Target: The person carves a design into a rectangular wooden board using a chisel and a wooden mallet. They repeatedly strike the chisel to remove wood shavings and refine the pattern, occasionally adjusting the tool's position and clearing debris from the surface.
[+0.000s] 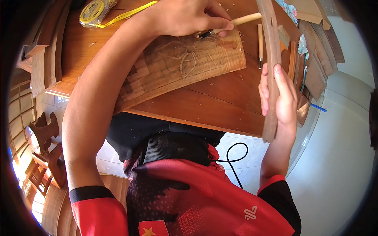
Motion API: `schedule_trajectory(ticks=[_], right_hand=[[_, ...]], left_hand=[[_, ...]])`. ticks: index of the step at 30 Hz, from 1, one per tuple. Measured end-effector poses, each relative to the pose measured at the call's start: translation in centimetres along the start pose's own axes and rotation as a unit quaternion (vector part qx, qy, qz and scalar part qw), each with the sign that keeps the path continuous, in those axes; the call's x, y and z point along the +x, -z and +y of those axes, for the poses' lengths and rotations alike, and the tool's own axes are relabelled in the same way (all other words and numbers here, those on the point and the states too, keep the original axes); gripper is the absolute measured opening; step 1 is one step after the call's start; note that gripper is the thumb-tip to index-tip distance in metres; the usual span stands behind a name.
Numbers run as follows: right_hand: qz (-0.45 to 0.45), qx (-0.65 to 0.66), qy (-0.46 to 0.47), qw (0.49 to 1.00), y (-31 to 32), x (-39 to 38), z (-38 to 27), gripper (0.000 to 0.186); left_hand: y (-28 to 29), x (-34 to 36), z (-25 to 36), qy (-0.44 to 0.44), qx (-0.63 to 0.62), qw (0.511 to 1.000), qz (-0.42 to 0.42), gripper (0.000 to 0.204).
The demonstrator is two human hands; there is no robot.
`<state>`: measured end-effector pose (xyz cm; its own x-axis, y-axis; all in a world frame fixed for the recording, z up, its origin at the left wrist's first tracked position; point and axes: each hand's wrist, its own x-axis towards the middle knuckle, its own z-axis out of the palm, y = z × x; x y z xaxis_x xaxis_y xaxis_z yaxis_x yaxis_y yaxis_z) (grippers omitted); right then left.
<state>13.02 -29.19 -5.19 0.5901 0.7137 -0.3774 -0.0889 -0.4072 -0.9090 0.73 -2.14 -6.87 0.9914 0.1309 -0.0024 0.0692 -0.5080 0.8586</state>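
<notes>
My left hand (193,17) grips a wood chisel (246,19) with a pale round handle, its dark metal end low over a brown wooden board (224,59). Thin curved lines like a flower are cut into that board, which lies tilted on the table; my left forearm hides part of it. In my right hand (284,98) is a long, slightly bent wooden bar (270,51), held upright with the thumb and fingers round its lower part. The bar's upper end runs out of the picture, and its side is close to the chisel's handle end; whether they touch I cannot tell.
A second chisel (260,43) lies on the reddish wooden table (212,104). At the back left sits a yellow tape measure (92,13) with a yellow strap. Wooden planks (315,74) lean at the right, more pieces (51,59) at the left. A black cord (232,165) hangs below.
</notes>
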Motion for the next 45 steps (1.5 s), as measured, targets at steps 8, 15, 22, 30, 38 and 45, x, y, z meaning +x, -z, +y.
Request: schedule_trajectory(ticks=[8,15,22,30,38,45], right_hand=[[-0.019,-0.047,-0.028,0.998,-0.8,0.4,-0.4,0.048],[0.023,0.003,-0.020,1.000,-1.9,-0.6,-0.3,0.049],[0.020,-0.006,-0.023,1.000,-1.8,-1.9,-0.2,0.049],[0.015,0.022,-0.020,0.999,-2.3,-2.8,1.4,0.051],[0.029,0.070,0.041,0.996,-2.9,-2.7,1.0,0.035],[-0.012,-0.163,0.235,0.958,-6.6,1.0,-2.0,0.024]], left_hand=[[-0.7,-0.5,-0.9,-0.022,-0.038,0.999,0.003,0.025],[-1.1,-0.9,-1.4,-0.115,-0.052,0.992,-0.024,0.029],[-1.0,-0.3,-1.9,-0.021,-0.061,0.995,-0.075,0.032],[-0.4,-0.5,-1.6,-0.042,-0.077,0.990,-0.113,0.034],[1.1,-0.3,-2.4,-0.067,-0.154,0.984,0.054,0.028],[1.6,0.2,-2.2,0.089,-0.164,0.940,0.285,0.028]])
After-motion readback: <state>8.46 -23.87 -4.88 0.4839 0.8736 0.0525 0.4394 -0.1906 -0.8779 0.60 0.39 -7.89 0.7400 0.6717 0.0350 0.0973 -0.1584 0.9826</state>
